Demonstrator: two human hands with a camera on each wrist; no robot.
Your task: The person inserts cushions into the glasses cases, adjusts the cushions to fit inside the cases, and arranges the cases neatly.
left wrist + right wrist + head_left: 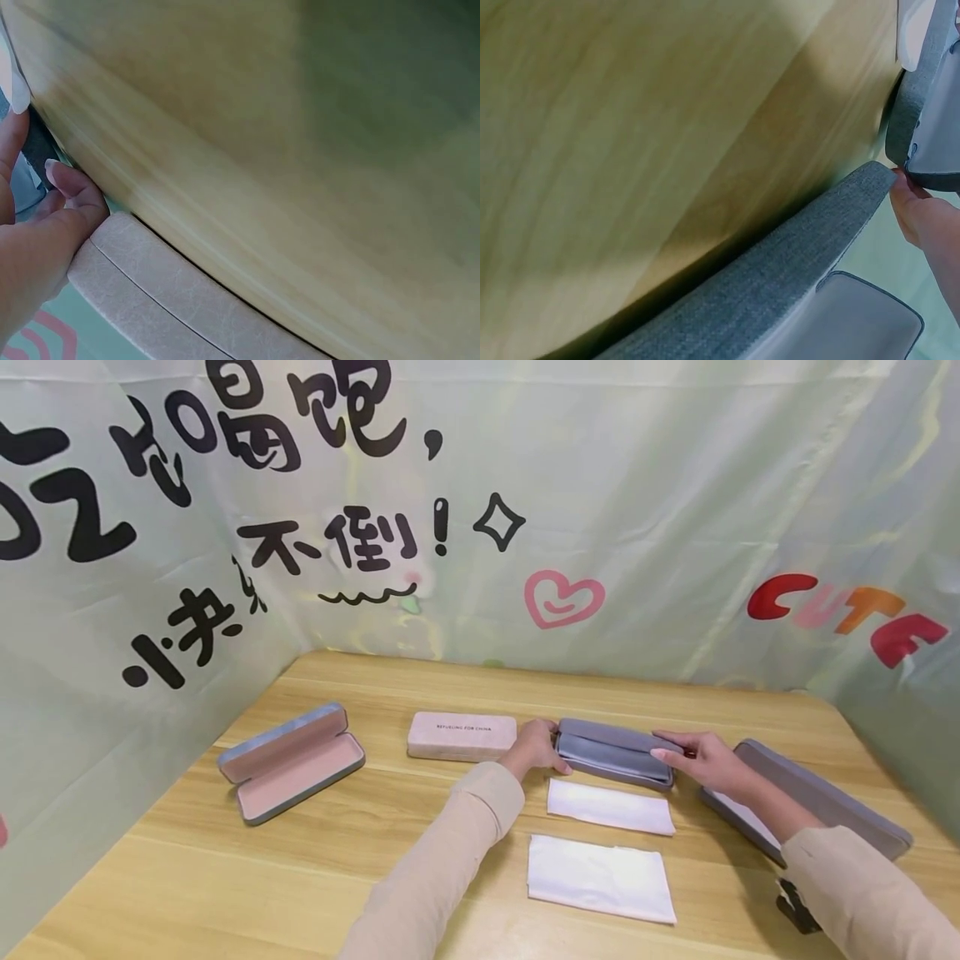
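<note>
A blue-grey glasses case (615,768) lies partly open near the back of the table, its lid tilted over the smooth lining. My left hand (534,747) grips its left end, thumb at the front corner and fingers round the back. At the right end, my right hand (705,764) pinches the case, thumb in front and fingers along the lid's top edge. The right wrist view shows that hand (934,225) at the case's corner. A closed pink glasses case (461,735) with small lettering sits just left of my left hand; its side (172,285) fills the lower left wrist view.
Two folded white cloths, a narrower one (611,806) and a larger one (600,878), lie in front. An open case with pink lining (300,768) stands at left. A larger open grey case (825,793) lies under my right forearm, near a small black object (797,906).
</note>
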